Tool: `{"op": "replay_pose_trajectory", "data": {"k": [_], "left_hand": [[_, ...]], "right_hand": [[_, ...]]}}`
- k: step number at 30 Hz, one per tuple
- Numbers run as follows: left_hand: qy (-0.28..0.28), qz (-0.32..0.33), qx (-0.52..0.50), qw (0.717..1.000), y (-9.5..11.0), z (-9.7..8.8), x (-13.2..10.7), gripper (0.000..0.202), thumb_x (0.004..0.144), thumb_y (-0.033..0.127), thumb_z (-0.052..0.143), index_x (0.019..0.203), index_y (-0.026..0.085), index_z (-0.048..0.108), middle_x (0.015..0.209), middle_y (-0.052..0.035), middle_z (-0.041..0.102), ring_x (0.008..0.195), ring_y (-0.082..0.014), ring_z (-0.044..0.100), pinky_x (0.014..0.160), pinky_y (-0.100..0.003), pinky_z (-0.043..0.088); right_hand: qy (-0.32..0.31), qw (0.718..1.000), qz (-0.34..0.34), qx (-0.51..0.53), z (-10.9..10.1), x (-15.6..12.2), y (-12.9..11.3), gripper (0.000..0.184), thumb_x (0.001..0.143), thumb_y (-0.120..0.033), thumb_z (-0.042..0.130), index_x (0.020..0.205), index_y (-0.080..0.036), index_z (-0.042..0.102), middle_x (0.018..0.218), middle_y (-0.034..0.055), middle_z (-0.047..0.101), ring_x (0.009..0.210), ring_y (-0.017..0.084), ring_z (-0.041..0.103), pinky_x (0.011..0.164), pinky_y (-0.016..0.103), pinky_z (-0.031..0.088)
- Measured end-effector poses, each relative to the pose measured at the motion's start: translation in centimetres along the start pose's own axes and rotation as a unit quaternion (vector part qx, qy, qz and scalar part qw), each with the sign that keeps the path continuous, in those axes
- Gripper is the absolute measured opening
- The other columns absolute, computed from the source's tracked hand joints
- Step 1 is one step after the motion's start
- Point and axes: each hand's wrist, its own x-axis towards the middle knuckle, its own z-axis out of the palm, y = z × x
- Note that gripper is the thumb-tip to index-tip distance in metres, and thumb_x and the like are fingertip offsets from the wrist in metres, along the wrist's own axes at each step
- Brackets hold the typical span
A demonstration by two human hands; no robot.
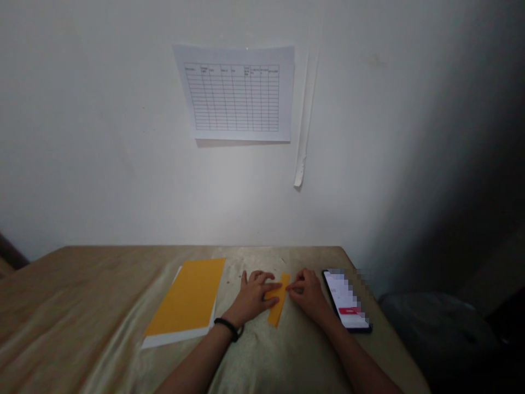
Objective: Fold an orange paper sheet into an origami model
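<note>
The left hand (251,297) is lying open, pressing the orange paper strip (276,314) flat on the worktop (102,284); the right hand (308,293) is curling at its edge, grip unclear. Uneven pressure could be skewing the strip; the phone (346,302) beside could get nudged.

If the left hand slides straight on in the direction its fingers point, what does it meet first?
Probably the right hand, whose fingertips touch the right edge of the orange paper strip under the left hand.
</note>
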Motion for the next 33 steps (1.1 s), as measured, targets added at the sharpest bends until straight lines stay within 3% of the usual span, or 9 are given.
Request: {"op": "replay_pose_trajectory", "data": {"k": [9,18,24,33], "left_hand": [[-0.001,-0.020,0.004,1.000,-0.1,-0.1,-0.2,0.046,0.083,0.058,0.067,0.128,0.050,0.061,0.144,-0.0047,0.050,0.136,-0.0374,0.036,0.107,-0.078,0.007],[-0.026,-0.015,0.016,0.999,-0.3,-0.3,-0.4,0.068,0.074,0.071,0.069,0.136,0.049,0.054,0.151,-0.0087,0.042,0.141,-0.0429,0.029,0.107,-0.079,0.003],[-0.042,-0.005,0.025,0.999,-0.4,-0.6,-0.5,0.057,0.083,0.063,0.065,0.137,0.051,0.052,0.154,-0.0077,0.039,0.144,-0.0411,0.027,0.106,-0.080,0.002],[-0.039,-0.008,0.024,0.999,-0.3,-0.6,-0.4,0.058,0.081,0.065,0.066,0.136,0.051,0.052,0.154,-0.0071,0.039,0.143,-0.0424,0.027,0.106,-0.081,0.002]], "right_hand": [[-0.069,0.994,-0.067,0.057,-0.4,-1.2,-0.4,0.019,0.070,-0.009,0.072,0.076,-0.026,0.078,0.091,0.0020,0.058,0.093,0.018,0.053,0.089,0.032,0.042],[-0.122,0.981,-0.118,0.091,-0.2,-1.4,-0.3,0.021,0.068,-0.010,0.073,0.077,-0.028,0.078,0.095,0.0009,0.058,0.099,0.018,0.053,0.094,0.032,0.040],[-0.145,0.975,-0.128,0.114,-0.3,-1.8,-0.4,0.027,0.069,-0.009,0.072,0.082,-0.032,0.079,0.098,0.0005,0.058,0.101,0.017,0.052,0.097,0.032,0.039],[-0.220,0.956,-0.161,0.112,-0.4,-1.8,-0.9,0.026,0.070,-0.016,0.077,0.087,-0.035,0.079,0.097,-0.0006,0.058,0.102,0.018,0.052,0.102,0.036,0.036]]}}
